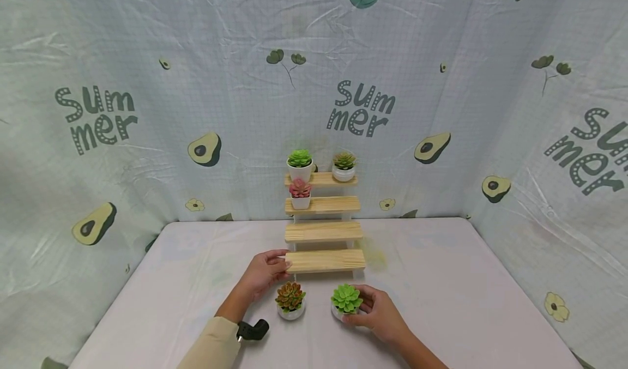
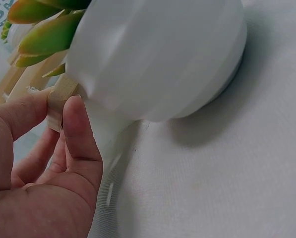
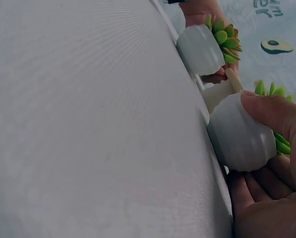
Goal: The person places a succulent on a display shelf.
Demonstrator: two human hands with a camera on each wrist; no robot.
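Note:
My left hand (image 1: 266, 271) pinches the left end of the lowest wooden step (image 1: 326, 261) of a tiered plant stand. The left wrist view shows thumb and fingers around the step's end (image 2: 62, 96). My right hand (image 1: 376, 313) grips a bright green potted succulent (image 1: 346, 299) in front of the stand, thumb and fingers about its white pot (image 3: 242, 134). To its left, a brown-orange potted succulent (image 1: 290, 300) stands upright on the table, near the left hand but apart from it; its white ribbed pot (image 2: 162, 54) looms large in the left wrist view.
On the top step stand a green succulent in a white pot (image 1: 300, 164) and a reddish-green one (image 1: 344, 166). A pink succulent (image 1: 300, 193) sits on the step below, at its left end. White cloth covers the table (image 1: 196, 260); a printed curtain (image 1: 245, 113) hangs behind.

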